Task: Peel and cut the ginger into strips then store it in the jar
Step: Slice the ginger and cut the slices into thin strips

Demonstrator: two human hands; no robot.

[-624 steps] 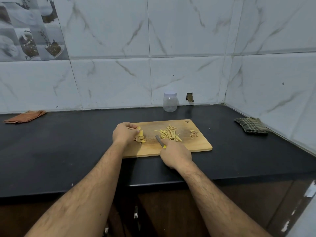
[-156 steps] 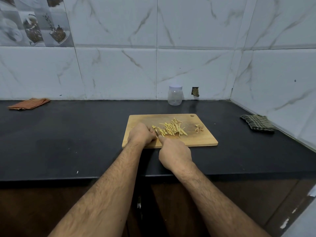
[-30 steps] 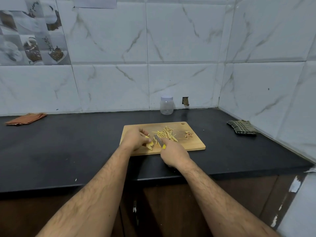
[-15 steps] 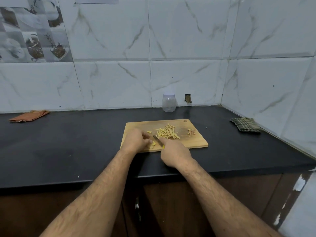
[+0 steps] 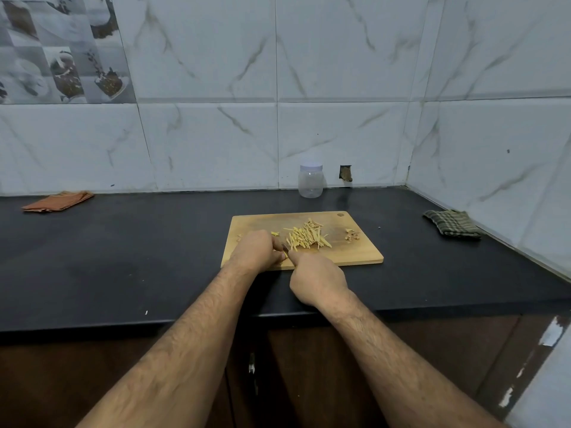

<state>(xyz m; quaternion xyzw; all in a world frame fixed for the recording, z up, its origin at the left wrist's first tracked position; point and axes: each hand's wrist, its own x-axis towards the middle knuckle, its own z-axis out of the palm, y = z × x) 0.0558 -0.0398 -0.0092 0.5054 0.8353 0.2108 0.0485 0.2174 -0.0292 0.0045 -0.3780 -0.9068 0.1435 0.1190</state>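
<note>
Nearest the viewer, the right hand (image 5: 318, 281) is curled round the handle of a knife (image 5: 285, 248), of which only a short dark stretch of blade shows past the knuckles; the grip is low and close, presumably so that short, controlled cuts can be made. Just beside it, the left hand (image 5: 258, 251) is bunched with its fingers curled down onto the near-left part of the cutting board (image 5: 355, 256). What is pinned beneath it is hidden, though a remaining piece of ginger is the likely guess, held steady against the blade.

A little further on, the ginger strips (image 5: 306, 237) are heaped mid-board, to the right of the blade, apparently kept clear of the cutting spot. A stray yellow bit (image 5: 274, 233) lies by the left fingers, and a small pile of peelings (image 5: 352, 236) is set apart near the right edge.

Behind the board, against the tiled wall, the jar (image 5: 310, 180) stands closed and seemingly empty, so storing is judged not yet begun. An orange cloth (image 5: 57, 201) is left far to the left on the counter (image 5: 123, 257), and a checked cloth (image 5: 451, 223) to the right.
</note>
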